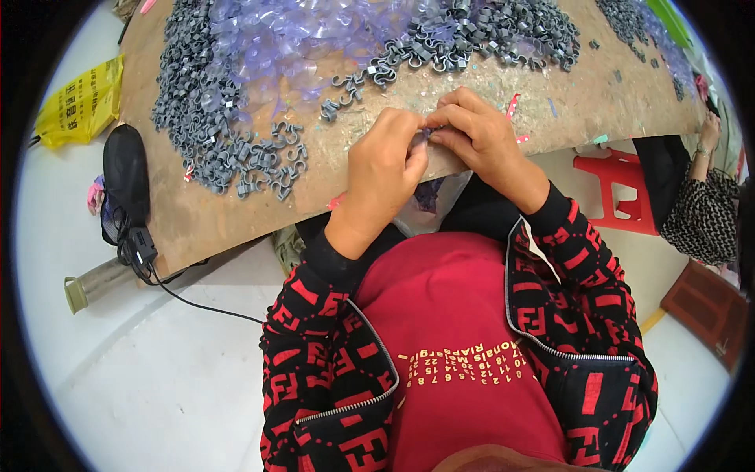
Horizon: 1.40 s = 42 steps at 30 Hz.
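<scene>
Over the near edge of the wooden table [440,86], my two hands meet with their fingertips together. My left hand [381,169] is closed in a pinch, thumb against the fingers. Facing it, my right hand [489,145] pinches too. Between the fingertips shows a small dark, purplish bit, mostly hidden, whose kind I cannot make out. Loose grey plastic clips [252,161] with open C-shaped ends lie heaped left of my hands. More grey clips [464,39] form a pile beyond them. Clear purplish plastic pieces [307,39], resembling suction cups, are heaped between the piles.
A yellow plastic bag [86,102] and a black pouch [126,169] with a cable are at the table's left side. Below them lies a clear bottle [106,285]. At right stands a red stool [617,189], near another person's hand [709,132].
</scene>
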{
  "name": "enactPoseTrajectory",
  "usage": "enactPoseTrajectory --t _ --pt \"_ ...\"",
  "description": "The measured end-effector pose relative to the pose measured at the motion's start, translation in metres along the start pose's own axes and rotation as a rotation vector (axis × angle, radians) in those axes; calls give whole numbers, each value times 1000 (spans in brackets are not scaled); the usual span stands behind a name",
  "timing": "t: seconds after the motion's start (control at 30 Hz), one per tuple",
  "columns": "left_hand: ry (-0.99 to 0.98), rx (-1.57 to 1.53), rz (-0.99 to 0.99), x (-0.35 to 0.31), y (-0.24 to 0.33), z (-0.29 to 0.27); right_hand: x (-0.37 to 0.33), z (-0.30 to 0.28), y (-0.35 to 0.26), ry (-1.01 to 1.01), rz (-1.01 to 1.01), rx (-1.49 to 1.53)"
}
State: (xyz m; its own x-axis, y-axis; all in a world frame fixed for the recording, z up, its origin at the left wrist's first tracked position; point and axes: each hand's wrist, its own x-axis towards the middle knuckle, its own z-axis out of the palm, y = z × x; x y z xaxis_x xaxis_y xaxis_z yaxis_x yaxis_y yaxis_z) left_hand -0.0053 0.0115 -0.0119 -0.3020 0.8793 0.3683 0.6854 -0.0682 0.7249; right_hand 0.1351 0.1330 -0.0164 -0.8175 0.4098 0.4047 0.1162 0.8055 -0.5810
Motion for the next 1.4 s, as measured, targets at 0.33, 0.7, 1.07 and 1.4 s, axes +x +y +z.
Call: enactPoseTrajectory --t 0.33,0.7,1.07,1.4 --pt "75 -167 34 2 0 -2 0 0 -1 9 24 45" --pt "76 -132 -14 5 2 -1 1 0 0 -20 30 81" --pt "54 9 74 10 7 -2 3 -5 2 -78 42 70" --pt "88 -210 -89 -4 -3 4 -5 3 3 11 72 189"
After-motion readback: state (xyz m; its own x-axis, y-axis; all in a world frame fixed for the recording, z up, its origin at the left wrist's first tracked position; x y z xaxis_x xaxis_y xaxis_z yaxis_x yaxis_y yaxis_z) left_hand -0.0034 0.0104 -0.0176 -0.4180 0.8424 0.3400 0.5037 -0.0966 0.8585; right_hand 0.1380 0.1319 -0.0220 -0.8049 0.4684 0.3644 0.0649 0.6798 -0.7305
